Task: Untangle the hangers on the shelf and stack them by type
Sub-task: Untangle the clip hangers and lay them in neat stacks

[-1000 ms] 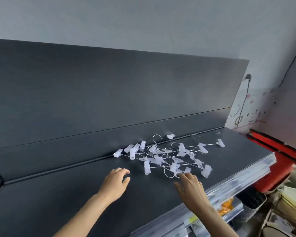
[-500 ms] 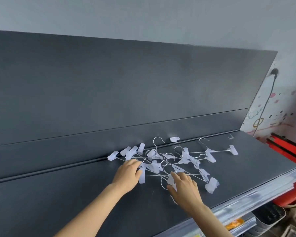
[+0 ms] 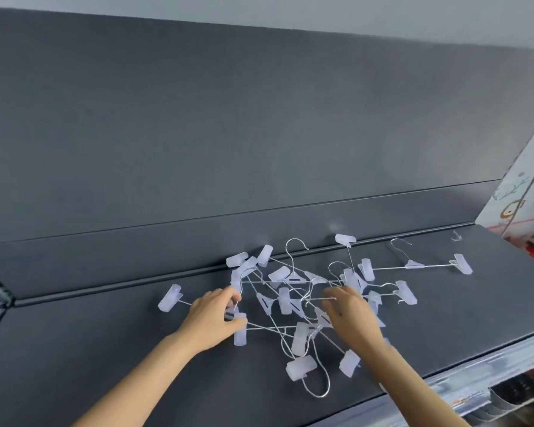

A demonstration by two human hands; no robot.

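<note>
A tangle of hangers point(image 3: 299, 337) lies in the middle of the shelf point(image 3: 105, 349); the left hand point(image 3: 210, 318) pinches one wire near its hook, while the right hand point(image 3: 352, 322) rests on the pile, grip unclear. They look light, springy and prone to snagging: lift by the hook

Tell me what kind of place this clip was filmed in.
Probably a shop or stockroom: a dark grey metal display shelf with a tall back panel, a clear plastic label strip along its front edge, and a tangle of wire hangers with translucent white clips.
</note>
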